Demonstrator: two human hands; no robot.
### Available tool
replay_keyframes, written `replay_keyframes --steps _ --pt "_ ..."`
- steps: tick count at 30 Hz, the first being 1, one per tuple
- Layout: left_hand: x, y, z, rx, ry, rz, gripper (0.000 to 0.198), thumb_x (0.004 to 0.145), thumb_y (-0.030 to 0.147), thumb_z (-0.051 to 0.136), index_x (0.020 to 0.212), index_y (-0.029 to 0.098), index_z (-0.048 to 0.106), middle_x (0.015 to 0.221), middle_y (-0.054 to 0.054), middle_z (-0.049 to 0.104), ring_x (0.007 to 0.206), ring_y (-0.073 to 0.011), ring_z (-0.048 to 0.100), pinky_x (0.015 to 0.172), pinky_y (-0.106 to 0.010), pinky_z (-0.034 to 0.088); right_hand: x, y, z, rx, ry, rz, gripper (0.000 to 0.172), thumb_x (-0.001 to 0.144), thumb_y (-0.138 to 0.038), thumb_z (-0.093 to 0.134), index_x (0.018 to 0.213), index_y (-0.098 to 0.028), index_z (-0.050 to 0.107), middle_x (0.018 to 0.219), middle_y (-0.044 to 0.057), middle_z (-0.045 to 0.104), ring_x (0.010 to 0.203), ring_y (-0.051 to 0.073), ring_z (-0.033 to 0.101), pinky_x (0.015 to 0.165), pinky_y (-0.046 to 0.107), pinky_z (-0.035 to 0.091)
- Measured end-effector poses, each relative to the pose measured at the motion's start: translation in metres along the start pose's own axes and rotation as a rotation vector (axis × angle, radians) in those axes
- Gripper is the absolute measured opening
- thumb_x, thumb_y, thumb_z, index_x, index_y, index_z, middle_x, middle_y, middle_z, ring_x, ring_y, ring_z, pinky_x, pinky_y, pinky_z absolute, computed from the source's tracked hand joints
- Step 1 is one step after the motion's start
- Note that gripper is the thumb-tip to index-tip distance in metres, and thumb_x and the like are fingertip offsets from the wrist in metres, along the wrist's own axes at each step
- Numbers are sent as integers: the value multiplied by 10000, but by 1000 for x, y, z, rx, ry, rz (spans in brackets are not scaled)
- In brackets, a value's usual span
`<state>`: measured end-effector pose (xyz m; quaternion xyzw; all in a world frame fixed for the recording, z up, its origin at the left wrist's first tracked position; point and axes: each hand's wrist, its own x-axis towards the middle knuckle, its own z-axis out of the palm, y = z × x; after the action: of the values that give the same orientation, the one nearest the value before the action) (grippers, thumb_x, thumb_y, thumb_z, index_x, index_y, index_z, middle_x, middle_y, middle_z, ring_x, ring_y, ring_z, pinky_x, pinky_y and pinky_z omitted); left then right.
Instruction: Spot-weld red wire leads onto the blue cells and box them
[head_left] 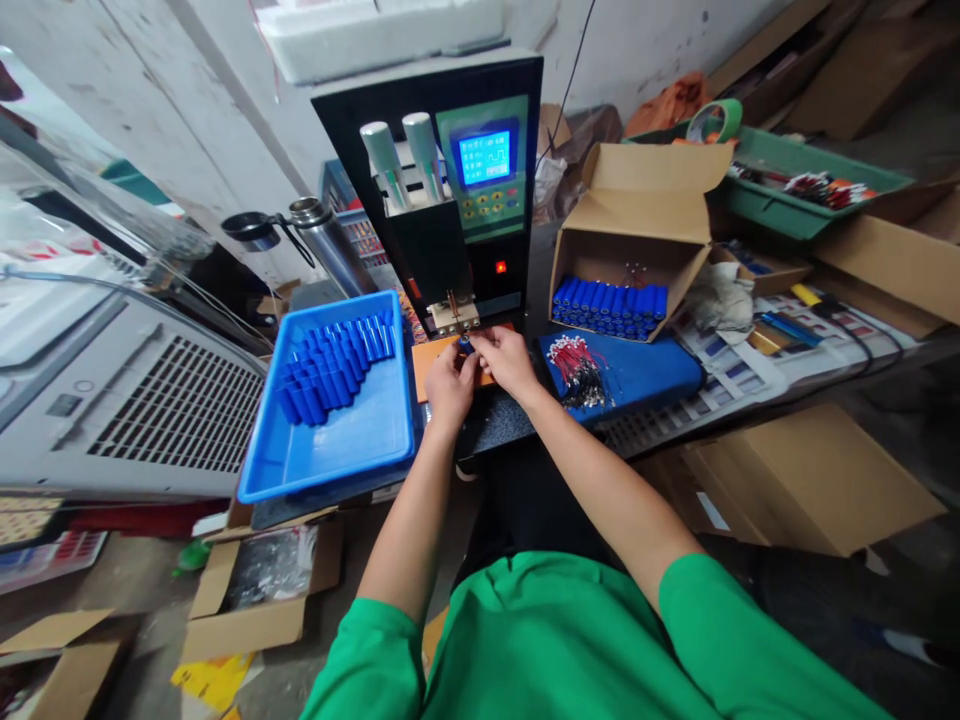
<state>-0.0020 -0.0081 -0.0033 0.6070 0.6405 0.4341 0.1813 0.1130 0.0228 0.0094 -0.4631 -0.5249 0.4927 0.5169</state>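
Note:
My left hand (450,385) is closed around a blue cylindrical battery cell (466,346), its end showing between the fingertips. Beside it my right hand (511,362) pinches close against the same cell; whatever sits between those fingers is too small to make out. Both hands are just below the electrodes (454,308) of a black spot welder (491,90) with a lit blue screen, over an orange plate (427,368). To the left, a blue tray (367,440) holds many blue cells (322,375). Red and black wire leads (576,368) lie in a bundle on the right.
An open cardboard box (637,205) of blue cells stands right of the welder, behind a blue pad (660,370). A steel flask (326,245) is behind the tray. Farther right is a green bin (795,210) with wires and a tape roll (716,120).

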Motion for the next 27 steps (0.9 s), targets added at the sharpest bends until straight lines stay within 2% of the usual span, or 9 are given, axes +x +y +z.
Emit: replay_keyframes --steps 4,9,12,15,17,20,24,27 --pt "-3 -1 1 74 38 37 202 926 363 604 1016 211 702 762 -30 650 707 -172 591 666 -270 407 -18 -8 -4 -189 47 -103 191 863 -374 656 834 -185 660 723 18 682 694 165 644 661 247 486" --pt "-5 -6 2 205 75 123 141 876 320 642 931 197 687 902 -71 675 796 -189 615 689 -269 408 -31 -19 -5 -426 109 -185 185 871 -371 690 826 -192 692 759 55 707 795 206 671 777 285 501" --pt "-2 -6 0 197 52 173 253 868 311 605 1087 207 678 1046 -83 695 881 -199 645 744 -279 449 -31 -21 -8 -426 101 -181 227 923 -371 636 784 -199 689 785 67 727 786 202 671 783 287 506" --pt "3 -5 -2 199 58 183 417 844 443 635 1184 203 652 1067 -84 695 881 -216 660 783 -312 482 -27 -10 -20 -310 117 -138 252 946 -390 598 827 -197 707 766 48 719 732 183 666 744 271 518" --pt "6 -5 -3 184 63 190 424 850 507 623 1148 208 663 978 -69 704 850 -225 663 782 -329 490 -24 0 -38 -223 195 -126 260 938 -408 599 963 -184 727 815 44 722 741 174 674 721 260 528" --pt "7 -3 -6 177 59 222 361 880 522 588 1056 222 683 917 -62 710 841 -237 669 776 -344 490 -22 10 -82 -219 356 -161 353 945 -421 572 1142 -167 718 888 56 717 752 167 672 711 263 546" --pt "7 -1 -5 232 82 236 335 896 513 567 1026 231 692 904 -67 715 853 -255 670 746 -352 470 -17 6 -158 -537 621 -339 359 957 -376 561 1176 -151 737 987 111 685 822 185 653 847 316 553" --pt "8 -2 -4 262 97 250 340 901 513 555 1020 227 698 883 -70 712 855 -263 667 726 -352 454 -5 -2 -203 -789 668 -415 372 985 -317 508 1236 -146 723 1054 138 652 901 208 652 924 342 539"
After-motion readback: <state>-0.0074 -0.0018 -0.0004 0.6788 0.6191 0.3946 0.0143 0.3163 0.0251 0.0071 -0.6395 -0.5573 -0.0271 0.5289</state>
